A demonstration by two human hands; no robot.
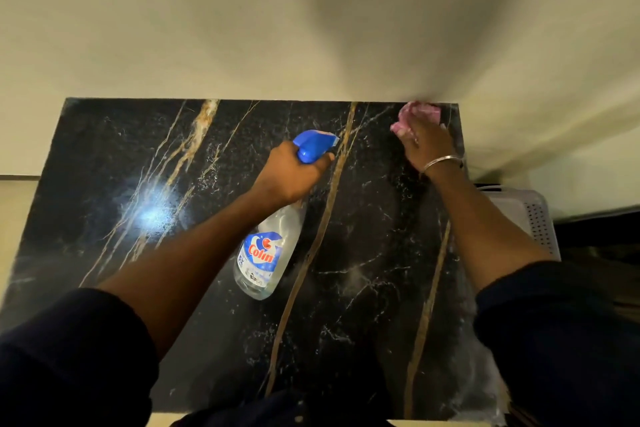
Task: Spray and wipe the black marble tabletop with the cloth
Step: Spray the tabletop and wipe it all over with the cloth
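Note:
The black marble tabletop (145, 156) with gold and white veins fills the lower half of the head view. My left hand (289, 177) grips the neck of a clear spray bottle (266, 253) with a blue trigger head, held tilted above the middle of the top. My right hand (424, 142) presses a pink cloth (420, 111) onto the marble at the far right corner, against the wall. A metal bangle sits on that wrist.
A cream wall (242, 28) runs along the tabletop's far edge. A white perforated plastic basket (533, 215) stands just off the right side of the table. A bright light reflection shows on the marble at the left.

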